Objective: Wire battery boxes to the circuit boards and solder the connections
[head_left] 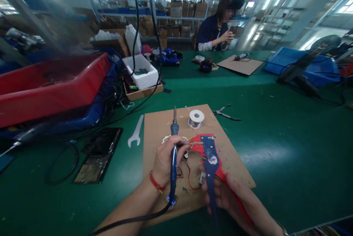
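Observation:
My left hand [163,160] is closed, with a blue soldering iron [174,158] held along it, tip pointing up and away. Its thumb and forefinger pinch at the jaws of a red and blue wire stripper [211,155]; a thin wire seems to run there, but I cannot see it clearly. My right hand [234,195] is wrapped round the stripper's handles, which are spread apart. Beneath, red and black wires [189,177] and small parts lie on a cardboard sheet [157,122], partly hidden by my hands. A spool of solder [196,119] stands just beyond.
Pliers [224,112] lie right of the cardboard, a wrench [136,133] left of it. Further left are a black tray [97,155] and a red bin [52,85]. The iron's black cable crosses my left forearm. A co-worker [217,26] sits across the green table [289,136].

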Tool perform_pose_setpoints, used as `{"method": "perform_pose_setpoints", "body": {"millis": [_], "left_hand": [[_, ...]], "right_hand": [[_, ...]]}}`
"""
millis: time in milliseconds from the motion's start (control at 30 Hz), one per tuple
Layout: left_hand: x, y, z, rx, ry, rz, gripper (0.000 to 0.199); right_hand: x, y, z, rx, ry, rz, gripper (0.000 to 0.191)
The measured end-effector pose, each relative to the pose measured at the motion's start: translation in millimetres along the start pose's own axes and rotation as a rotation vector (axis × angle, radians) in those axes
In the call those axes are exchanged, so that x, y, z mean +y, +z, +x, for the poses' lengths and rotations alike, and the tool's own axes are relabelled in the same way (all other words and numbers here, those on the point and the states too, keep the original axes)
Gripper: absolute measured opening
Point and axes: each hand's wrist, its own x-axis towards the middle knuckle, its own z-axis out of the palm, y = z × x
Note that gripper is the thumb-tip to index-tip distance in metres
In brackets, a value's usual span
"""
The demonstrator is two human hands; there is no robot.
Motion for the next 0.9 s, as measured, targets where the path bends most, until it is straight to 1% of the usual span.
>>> {"method": "perform_pose_setpoints", "body": {"millis": [300,433,667,800,900], "left_hand": [[2.4,-1.9,3.7,0.015,0.009,-0.006,0.021],[-0.8,-1.4,3.0,0.009,0.012,0.0,0.021],[-4.2,-2.0,1.8,-0.011,0.033,0.009,0.015],[-2.6,-2.4,1.7,-0.016,0.038,0.012,0.016],[-1.5,-1.9,1.5,-0.011,0.049,0.016,0.016]], "right_hand": [[-1.6,-7.4,3.3,0.017,0.024,-0.082,0.045],[-2.0,-6.9,4.8,0.033,0.018,-0.115,0.043],[1.4,-4.8,5.7,0.058,0.006,-0.158,0.039],[6.2,-6.0,5.8,0.12,-0.01,-0.23,0.038],[7.4,-7.6,6.4,0.192,-0.065,-0.308,0.039]]}}
